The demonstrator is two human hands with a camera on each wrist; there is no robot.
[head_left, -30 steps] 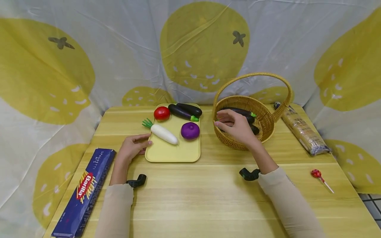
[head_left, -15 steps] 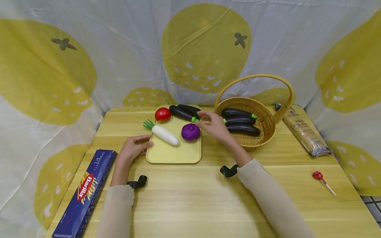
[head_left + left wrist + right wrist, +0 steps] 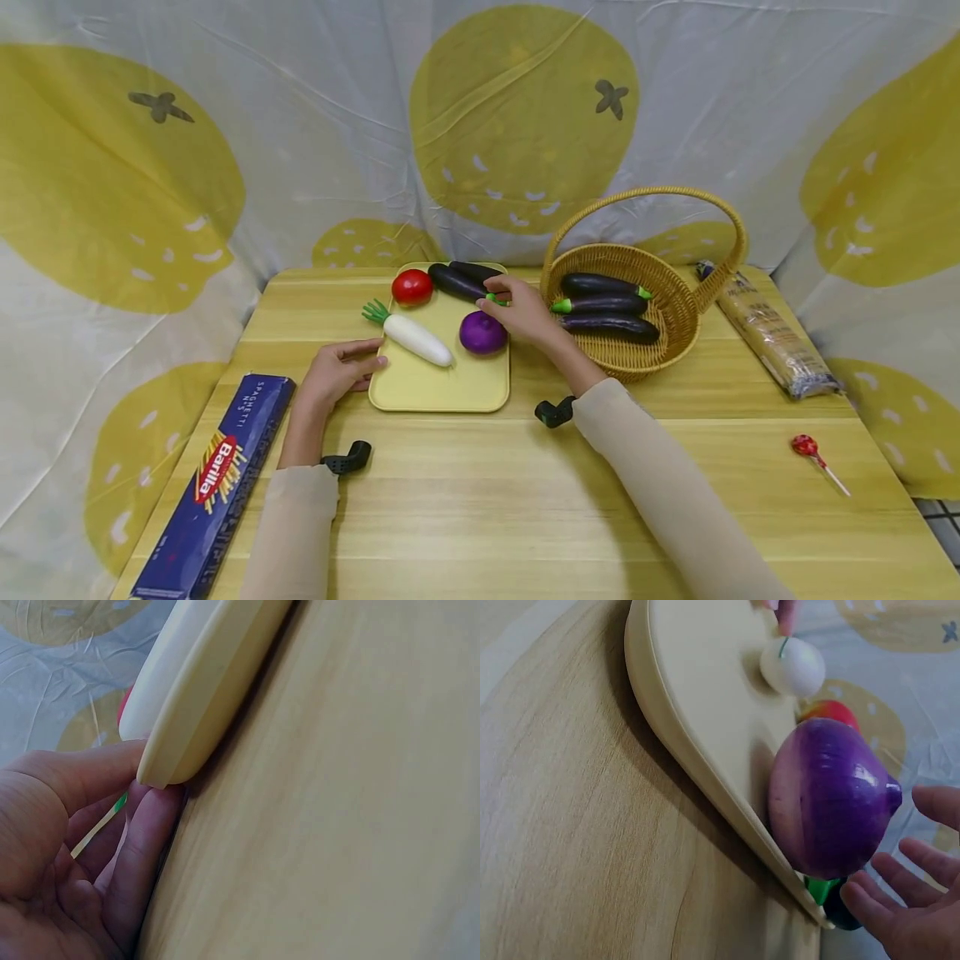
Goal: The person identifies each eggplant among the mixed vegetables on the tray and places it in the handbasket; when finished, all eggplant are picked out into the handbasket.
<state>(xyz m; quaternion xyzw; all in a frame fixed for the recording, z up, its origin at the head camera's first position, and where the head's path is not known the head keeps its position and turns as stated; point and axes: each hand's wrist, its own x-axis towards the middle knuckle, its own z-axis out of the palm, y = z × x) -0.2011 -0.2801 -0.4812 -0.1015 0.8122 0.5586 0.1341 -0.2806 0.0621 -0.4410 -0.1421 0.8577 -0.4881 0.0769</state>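
My left hand [image 3: 337, 372] pinches the left edge of a pale yellow tray [image 3: 435, 396], thumb and fingers meeting its rim in the left wrist view. My right hand [image 3: 525, 312] hovers over the tray's right side, fingers spread and apart from the purple onion [image 3: 829, 799] in the right wrist view. Close to those fingers is the green stem end of an eggplant [image 3: 453, 282]. Another eggplant [image 3: 480, 271] lies behind it, partly hidden. A tomato [image 3: 412, 287] and a white radish [image 3: 417, 339] with green leaves also lie on the tray.
Right of the tray stands a wicker basket [image 3: 678, 321] with a tall handle, holding three eggplants [image 3: 611, 327]. A pasta bag [image 3: 776, 333] and a lollipop [image 3: 806, 447] lie farther right. A blue spaghetti box [image 3: 213, 483] lies at left. A patterned cloth hangs behind.
My right hand has moved left from over the basket to the tray's right side, uncovering the eggplants in the basket. My left hand stays at the tray's edge.
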